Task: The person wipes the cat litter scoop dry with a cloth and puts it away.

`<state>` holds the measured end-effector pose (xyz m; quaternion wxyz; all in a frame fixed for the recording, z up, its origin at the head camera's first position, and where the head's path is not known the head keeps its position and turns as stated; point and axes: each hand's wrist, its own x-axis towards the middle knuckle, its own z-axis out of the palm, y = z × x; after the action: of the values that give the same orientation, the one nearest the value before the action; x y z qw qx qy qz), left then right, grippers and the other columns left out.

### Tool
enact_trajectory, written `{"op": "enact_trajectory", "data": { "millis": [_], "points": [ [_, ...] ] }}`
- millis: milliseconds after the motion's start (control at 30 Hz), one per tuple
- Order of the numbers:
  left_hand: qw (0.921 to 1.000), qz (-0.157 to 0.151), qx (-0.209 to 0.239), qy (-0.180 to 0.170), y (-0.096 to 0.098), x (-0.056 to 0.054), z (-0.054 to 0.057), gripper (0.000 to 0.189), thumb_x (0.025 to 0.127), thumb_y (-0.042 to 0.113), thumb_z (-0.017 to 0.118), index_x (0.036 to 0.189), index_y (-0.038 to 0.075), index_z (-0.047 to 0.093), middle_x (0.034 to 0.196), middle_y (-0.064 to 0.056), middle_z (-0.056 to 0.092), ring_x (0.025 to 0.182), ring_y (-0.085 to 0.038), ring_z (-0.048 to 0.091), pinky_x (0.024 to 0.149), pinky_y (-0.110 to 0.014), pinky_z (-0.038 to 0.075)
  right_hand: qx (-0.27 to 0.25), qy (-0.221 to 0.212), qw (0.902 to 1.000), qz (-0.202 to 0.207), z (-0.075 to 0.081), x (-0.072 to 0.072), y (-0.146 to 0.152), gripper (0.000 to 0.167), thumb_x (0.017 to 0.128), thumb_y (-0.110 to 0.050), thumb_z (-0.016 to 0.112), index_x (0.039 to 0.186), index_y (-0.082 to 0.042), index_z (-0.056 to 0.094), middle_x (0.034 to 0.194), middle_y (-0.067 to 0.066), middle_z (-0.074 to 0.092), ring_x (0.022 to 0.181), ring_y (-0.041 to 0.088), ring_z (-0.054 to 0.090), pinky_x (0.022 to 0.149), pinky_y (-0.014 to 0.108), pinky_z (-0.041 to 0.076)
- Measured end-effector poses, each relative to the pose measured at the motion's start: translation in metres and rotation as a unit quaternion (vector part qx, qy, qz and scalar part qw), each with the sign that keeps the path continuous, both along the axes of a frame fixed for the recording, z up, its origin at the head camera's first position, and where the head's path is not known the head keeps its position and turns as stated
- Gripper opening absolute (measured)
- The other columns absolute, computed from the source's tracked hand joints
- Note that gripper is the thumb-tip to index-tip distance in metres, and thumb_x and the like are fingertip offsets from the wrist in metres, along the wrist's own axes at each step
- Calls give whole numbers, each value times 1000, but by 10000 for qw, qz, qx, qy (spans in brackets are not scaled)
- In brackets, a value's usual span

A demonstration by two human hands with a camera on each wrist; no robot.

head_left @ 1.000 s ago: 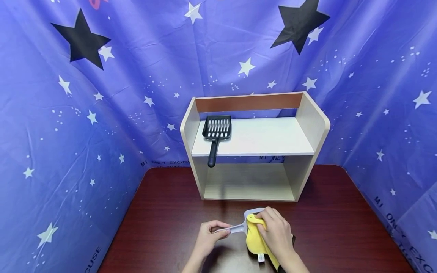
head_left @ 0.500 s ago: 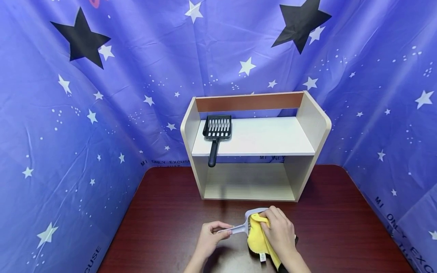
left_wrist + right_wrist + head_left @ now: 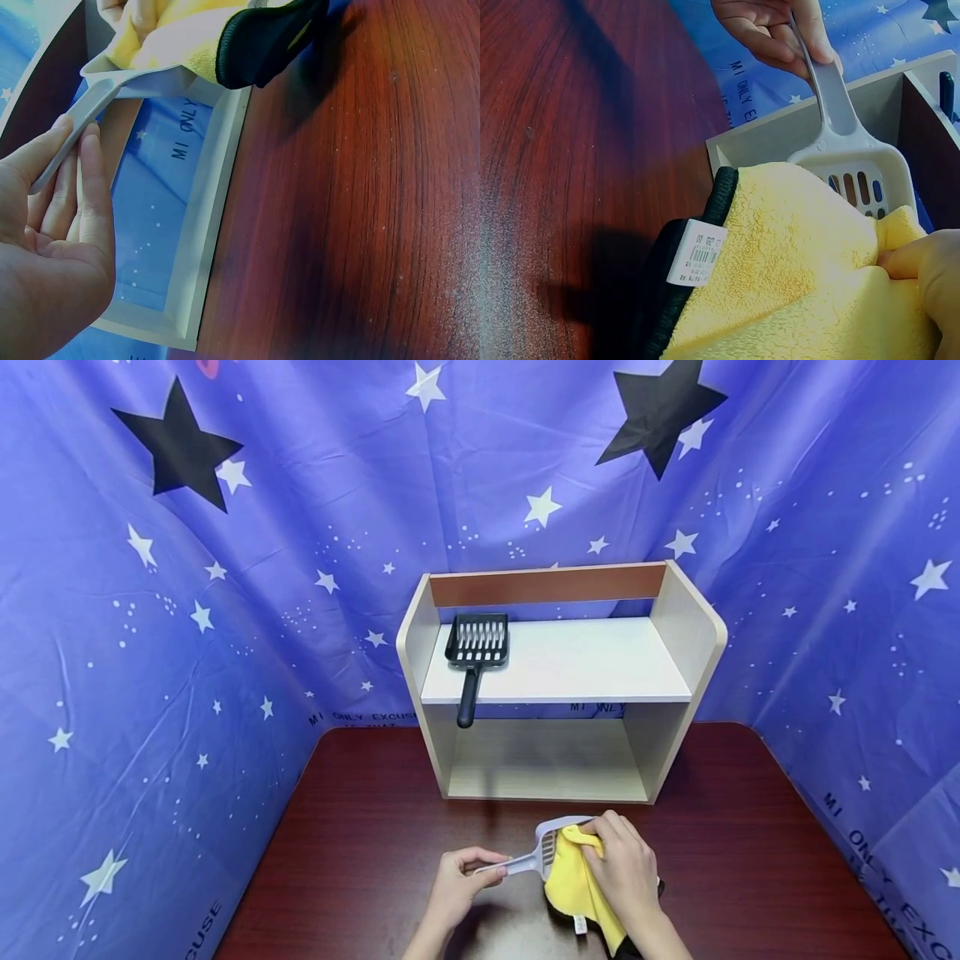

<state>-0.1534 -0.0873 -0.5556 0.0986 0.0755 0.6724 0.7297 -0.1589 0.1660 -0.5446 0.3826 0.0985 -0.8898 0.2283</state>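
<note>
A light grey slotted litter scoop [image 3: 525,863] is held above the table, its handle pinched between thumb and fingers of my left hand [image 3: 461,881]. My right hand [image 3: 624,868] grips a yellow cloth [image 3: 573,872] with a dark edge and presses it into the scoop's pan, covering much of it. Several slots show beside the cloth in the right wrist view, where a white label [image 3: 697,253] hangs from the cloth's dark border. From the left wrist view, the scoop handle [image 3: 82,120] runs between thumb and fingertips, and the cloth's dark underside [image 3: 262,45] hangs past the pan.
A small two-level wooden shelf [image 3: 555,752] stands on the dark red table [image 3: 360,827] behind the hands. On its white upper board lies a black slotted scoop [image 3: 477,643], handle jutting over the front edge. A blue star-print curtain [image 3: 337,527] surrounds the table.
My right hand has slid the cloth rightward along the scoop's pan, uncovering slots near the handle. My left hand and the grey scoop stay nearly in place.
</note>
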Motion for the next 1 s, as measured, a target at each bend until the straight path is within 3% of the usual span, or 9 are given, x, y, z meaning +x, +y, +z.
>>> {"op": "enact_trajectory", "data": {
  "millis": [200, 467, 1000],
  "points": [
    [9999, -36, 49, 129, -2, 1, 0, 30, 85, -2, 72, 105, -23, 63, 105, -40, 65, 79, 0, 69, 74, -19, 59, -55, -84, 9999, -73, 0, 0, 5, 32, 58, -2, 86, 80, -18, 68, 77, -8, 61, 72, 12, 59, 56, 35, 50],
    [9994, -17, 72, 342, -7, 1, -1, 30, 85, -2, 72, 103, -24, 62, 105, -40, 65, 80, 0, 70, 73, -18, 59, -135, -130, 9997, -127, 1, -1, 9, 31, 60, -3, 87, 80, -18, 69, 77, -8, 62, 71, 10, 58, 56, 34, 49],
    [9994, 305, 13, 184, -15, -1, -6, 28, 84, -2, 73, 103, -21, 65, 99, -29, 72, 75, -1, 69, 71, -19, 60, -261, -239, 9993, -125, 3, 1, 15, 31, 60, -2, 88, 78, -19, 69, 76, -9, 62, 70, 8, 56, 58, 31, 47]
  ]
}}
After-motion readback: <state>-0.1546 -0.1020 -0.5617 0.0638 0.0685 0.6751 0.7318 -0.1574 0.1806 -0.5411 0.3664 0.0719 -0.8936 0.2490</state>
